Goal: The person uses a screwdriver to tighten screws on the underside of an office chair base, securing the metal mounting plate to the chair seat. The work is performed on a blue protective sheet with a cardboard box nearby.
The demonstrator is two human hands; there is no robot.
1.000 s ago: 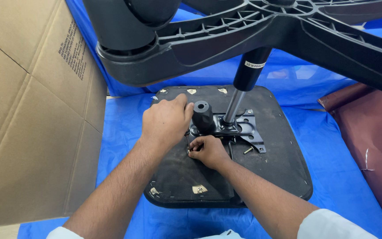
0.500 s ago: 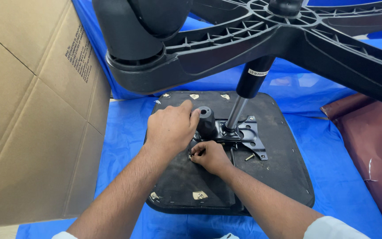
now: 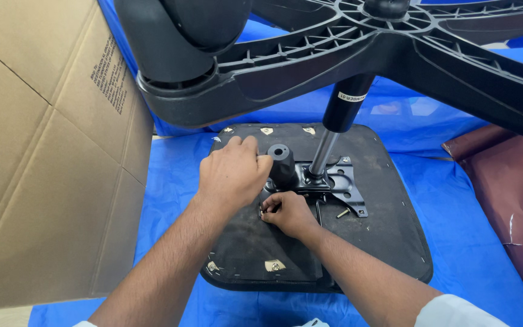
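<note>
An upturned black chair seat (image 3: 382, 242) lies on a blue tarp. Bolted to it is a black metal mechanism plate (image 3: 343, 181) with a round black knob (image 3: 281, 160) and a gas-lift column (image 3: 334, 136) rising to the black star base (image 3: 346, 48) overhead. My left hand (image 3: 232, 172) rests palm down on the plate's left side, beside the knob. My right hand (image 3: 289, 213) pinches a small screw at the plate's near-left corner; the screw is mostly hidden by my fingers. A loose brass-coloured screw (image 3: 342, 213) lies on the seat near the plate's front edge.
A large flattened cardboard box (image 3: 43, 169) stands along the left. A maroon chair cushion (image 3: 513, 206) lies at the right on the blue tarp (image 3: 461, 212). A black caster wheel (image 3: 177, 36) on the star base hangs close above my hands.
The view has shifted slightly, with the star base filling more of the top. My hands stay at the plate's left side, the left one closer to the knob.
</note>
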